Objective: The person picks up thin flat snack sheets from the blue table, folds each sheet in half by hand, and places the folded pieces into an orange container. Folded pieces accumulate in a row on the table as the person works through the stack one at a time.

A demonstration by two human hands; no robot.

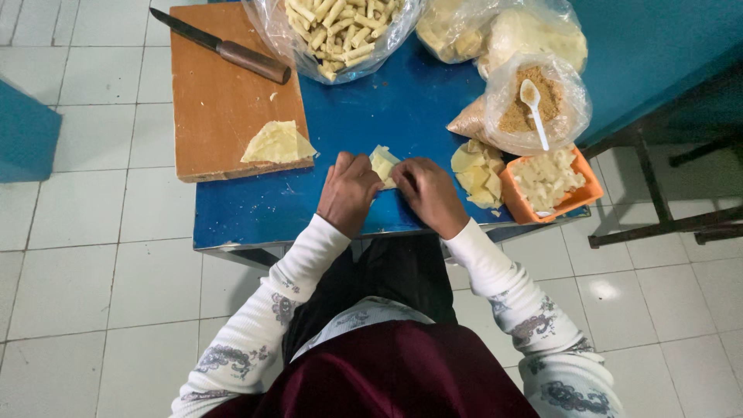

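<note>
Cutting board (220, 108): knife (224, 48) lies idle, one pale wrapper sheet (277, 143) left
Left hand (348, 192): fingers pressing the wrapper (381, 162) on the blue table (255, 209)
Right hand (429, 193): gripping the same wrapper, mid-fold
Bag of finished rolls (337, 27): many done
Orange tub (551, 186): filling remains

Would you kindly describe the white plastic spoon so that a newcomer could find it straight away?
Start at the blue table and go to its right side, just behind the orange tub. There an open clear bag of brown crumbs holds the white spoon, the only utensil standing in a bag.
</note>
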